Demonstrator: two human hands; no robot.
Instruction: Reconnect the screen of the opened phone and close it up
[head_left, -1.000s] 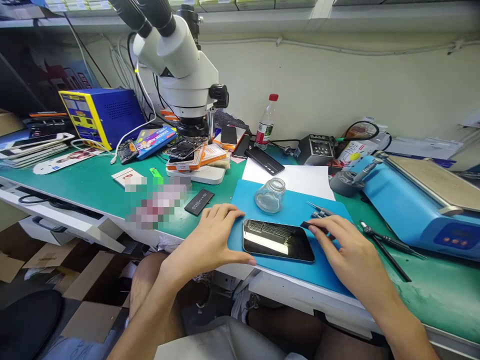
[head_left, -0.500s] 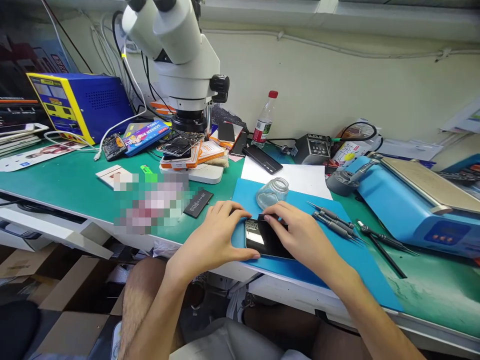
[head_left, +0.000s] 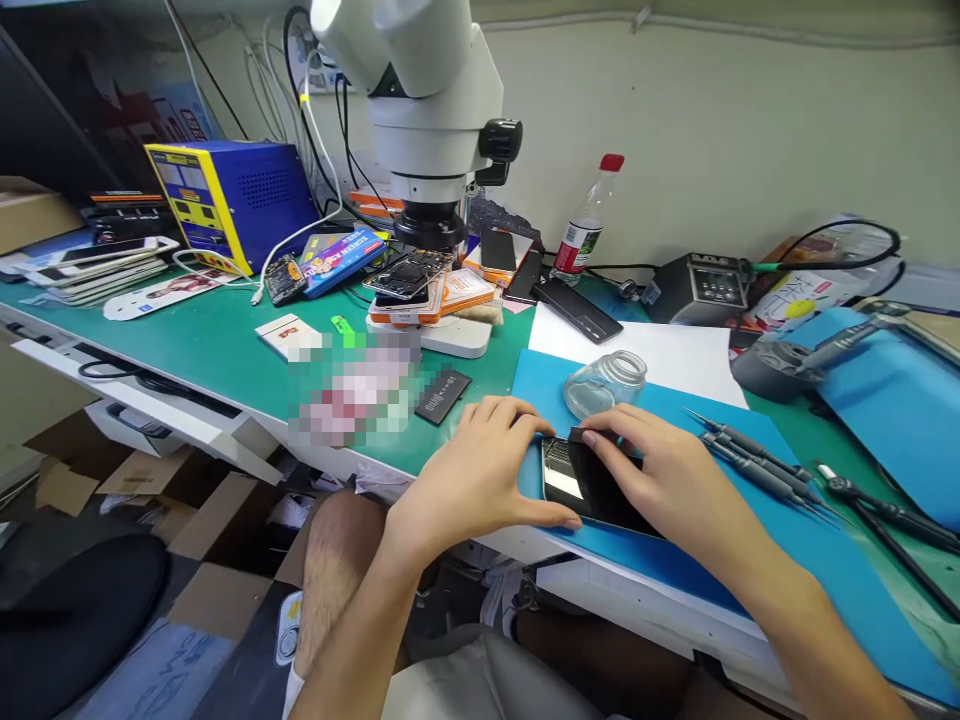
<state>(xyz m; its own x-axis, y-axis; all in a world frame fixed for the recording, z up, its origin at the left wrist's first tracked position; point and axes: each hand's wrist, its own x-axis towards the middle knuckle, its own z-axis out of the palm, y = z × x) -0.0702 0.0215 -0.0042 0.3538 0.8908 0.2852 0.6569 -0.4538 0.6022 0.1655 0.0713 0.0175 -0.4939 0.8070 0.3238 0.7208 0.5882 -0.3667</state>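
A black phone (head_left: pixel 581 487) lies flat on a blue mat (head_left: pixel 675 560) near the bench's front edge. My left hand (head_left: pixel 480 470) cups the phone's left end, thumb along the near edge and fingers curled over the far corner. My right hand (head_left: pixel 667 480) lies over the phone and presses a thin black flat piece against its far edge with the fingertips; what that piece is I cannot make out. A small glass jar (head_left: pixel 606 383) stands on the mat just behind the phone.
Several screwdrivers and tweezers (head_left: pixel 757 460) lie on the mat to the right. A white microscope (head_left: pixel 427 110) stands over phone parts (head_left: pixel 409 275) at the back. A blue and yellow power unit (head_left: pixel 232 200), a water bottle (head_left: pixel 589 222), white paper (head_left: pixel 660 350) and a blue machine (head_left: pixel 892 400) sit around.
My right hand has come left from the tools with the black piece and now lies on the phone. The left hand has stayed on the phone's left end. The camera has shifted left.
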